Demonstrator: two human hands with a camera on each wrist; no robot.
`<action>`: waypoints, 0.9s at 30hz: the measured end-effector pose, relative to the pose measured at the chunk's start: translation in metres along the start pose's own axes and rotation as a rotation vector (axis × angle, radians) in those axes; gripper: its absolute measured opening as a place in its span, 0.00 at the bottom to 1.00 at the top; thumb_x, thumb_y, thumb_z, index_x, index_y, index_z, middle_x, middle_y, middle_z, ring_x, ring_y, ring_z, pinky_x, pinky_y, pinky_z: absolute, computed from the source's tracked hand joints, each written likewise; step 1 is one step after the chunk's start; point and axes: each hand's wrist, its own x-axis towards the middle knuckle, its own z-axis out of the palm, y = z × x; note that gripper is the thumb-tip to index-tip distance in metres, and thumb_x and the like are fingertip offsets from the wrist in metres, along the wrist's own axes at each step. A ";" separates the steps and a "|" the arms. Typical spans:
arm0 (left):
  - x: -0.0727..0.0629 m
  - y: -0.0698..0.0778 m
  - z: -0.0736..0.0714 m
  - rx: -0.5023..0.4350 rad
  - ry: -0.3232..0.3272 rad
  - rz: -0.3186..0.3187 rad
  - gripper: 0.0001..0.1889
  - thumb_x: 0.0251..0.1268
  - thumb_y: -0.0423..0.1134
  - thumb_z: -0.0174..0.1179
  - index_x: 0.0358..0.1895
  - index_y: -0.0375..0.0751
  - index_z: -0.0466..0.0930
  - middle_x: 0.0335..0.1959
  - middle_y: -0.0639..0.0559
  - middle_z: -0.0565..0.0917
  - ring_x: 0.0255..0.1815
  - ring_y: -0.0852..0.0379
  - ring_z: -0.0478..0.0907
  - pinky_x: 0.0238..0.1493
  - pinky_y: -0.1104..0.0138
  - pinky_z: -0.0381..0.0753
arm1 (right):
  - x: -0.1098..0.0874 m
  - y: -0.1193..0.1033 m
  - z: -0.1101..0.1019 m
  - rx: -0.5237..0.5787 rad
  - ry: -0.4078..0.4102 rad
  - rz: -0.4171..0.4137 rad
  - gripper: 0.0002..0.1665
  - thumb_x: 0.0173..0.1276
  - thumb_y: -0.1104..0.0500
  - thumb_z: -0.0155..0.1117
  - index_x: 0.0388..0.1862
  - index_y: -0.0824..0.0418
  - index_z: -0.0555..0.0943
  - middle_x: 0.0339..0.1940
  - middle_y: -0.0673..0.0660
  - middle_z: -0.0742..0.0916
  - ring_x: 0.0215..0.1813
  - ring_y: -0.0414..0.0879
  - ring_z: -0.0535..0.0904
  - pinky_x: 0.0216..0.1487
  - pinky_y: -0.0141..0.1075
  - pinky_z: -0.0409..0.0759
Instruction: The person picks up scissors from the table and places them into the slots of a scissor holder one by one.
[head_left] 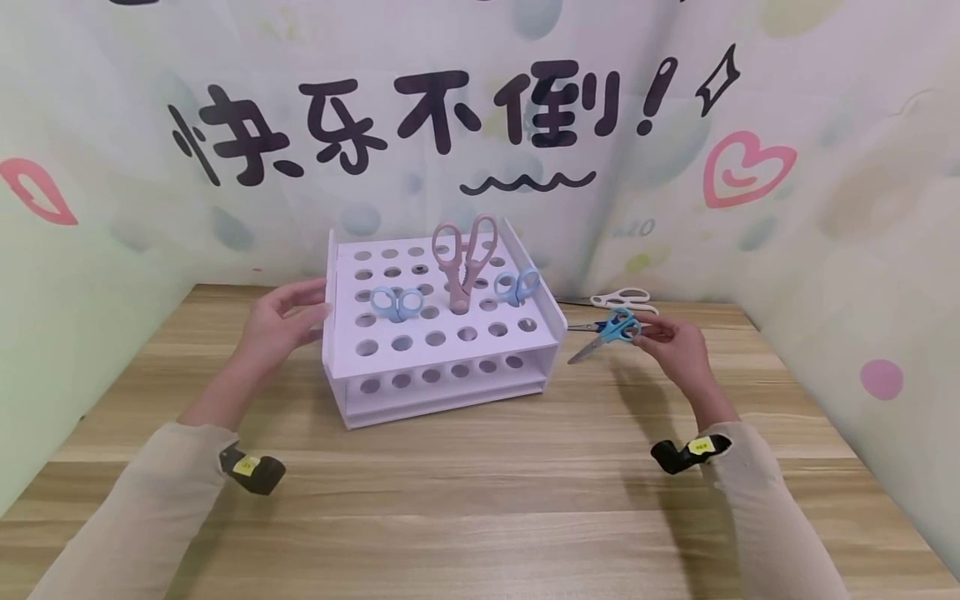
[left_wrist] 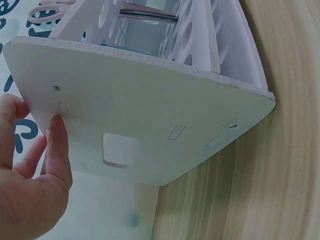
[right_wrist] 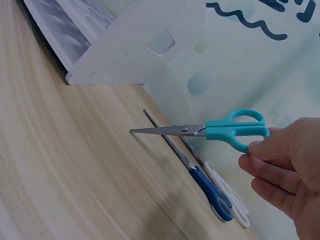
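Note:
My right hand [head_left: 678, 346] pinches turquoise scissors [head_left: 618, 327] by a handle loop, above the table and right of the rack. Their closed blades point left in the right wrist view [right_wrist: 170, 130]. Below them lie dark blue-handled scissors [right_wrist: 202, 187] and white-handled scissors [right_wrist: 227, 192]. My left hand [head_left: 281, 325] rests its fingertips against the left side panel [left_wrist: 135, 95] of a white rack with rows of round holes [head_left: 450, 361]. Pink scissors [head_left: 461, 271] and two light blue-handled pairs, one left [head_left: 398, 305] and one right [head_left: 516, 287], stand handles up in the rack.
The wood-grain table [head_left: 465, 500] extends in front of the rack. Behind it hangs a pale printed cloth [head_left: 420, 200] with dark lettering, close to the table's back edge. Similar pale cloth borders both sides. A black wrist camera sits on each sleeve.

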 end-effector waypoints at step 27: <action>0.001 -0.001 -0.001 0.050 -0.003 -0.006 0.28 0.63 0.36 0.58 0.64 0.30 0.61 0.47 0.50 0.70 0.41 0.67 0.75 0.41 0.72 0.81 | 0.002 -0.046 0.001 -0.004 -0.039 -0.101 0.18 0.59 0.71 0.62 0.50 0.71 0.78 0.38 0.70 0.83 0.31 0.29 0.76 0.30 0.20 0.77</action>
